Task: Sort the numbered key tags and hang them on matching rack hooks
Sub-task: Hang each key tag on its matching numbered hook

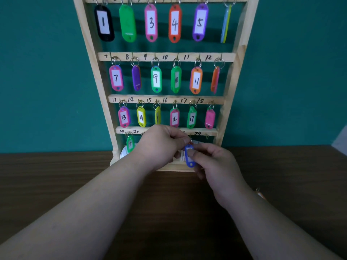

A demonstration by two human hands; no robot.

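One wooden rack (pixel 237 72) — dark table (pixel 56 184), teal wall (pixel 37 72).

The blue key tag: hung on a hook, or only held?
Held: the right hand pinches the blue key tag, the left hand its ring. Whether the ring is hung, cannot tell.

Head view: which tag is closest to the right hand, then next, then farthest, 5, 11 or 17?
1. Tag 17, third row, just above the right hand holding the blue tag.
2. Tag 11, second row.
3. Tag 5, top row.
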